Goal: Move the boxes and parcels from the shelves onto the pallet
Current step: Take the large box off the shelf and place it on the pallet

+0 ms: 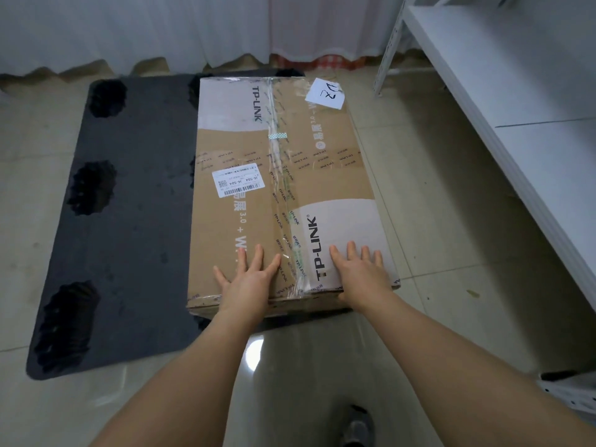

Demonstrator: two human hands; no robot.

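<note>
With both hands, left (pixel 246 279) and right (pixel 361 272), flat and apart on the box (pixel 283 188), I should push evenly to seat it squarely on the pallet (pixel 135 221).

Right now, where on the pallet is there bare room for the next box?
The black pallet is bare along its left half, beside the cardboard box. The right half is taken by that box, with the left hand and right hand flat on it.

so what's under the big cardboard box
The black pallet lies under the box, on the tiled floor. Its right part is covered. Both hands press flat on top.
</note>
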